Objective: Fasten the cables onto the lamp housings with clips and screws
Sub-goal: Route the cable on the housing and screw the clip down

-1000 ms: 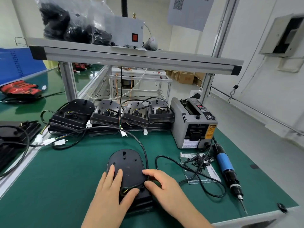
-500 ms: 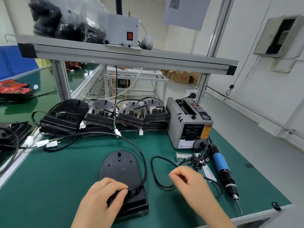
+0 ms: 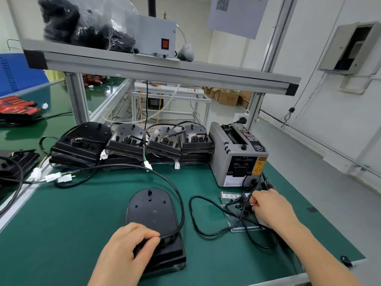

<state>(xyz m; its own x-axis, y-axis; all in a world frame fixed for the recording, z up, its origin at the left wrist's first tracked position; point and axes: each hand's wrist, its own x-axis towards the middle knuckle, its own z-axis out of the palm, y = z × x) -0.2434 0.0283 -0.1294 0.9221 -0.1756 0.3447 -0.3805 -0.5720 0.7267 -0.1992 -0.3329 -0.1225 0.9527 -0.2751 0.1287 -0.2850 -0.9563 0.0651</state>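
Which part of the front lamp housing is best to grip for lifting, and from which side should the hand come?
Probably the bare left edge of the lamp housing, coming from the left: it lies flat, the black cable curves along its right side, and the left hand grips the near end.

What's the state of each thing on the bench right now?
Lamp housing: flat on mat, back up.
Cable: loose, arcs around housing's right side.
Left hand: grips housing's near end.
Right hand: fingers curled among clips; pinch unclear.
Clips: piled on clear bag.
Rear housings: in a row, wired.
Tape dispenser: upright.
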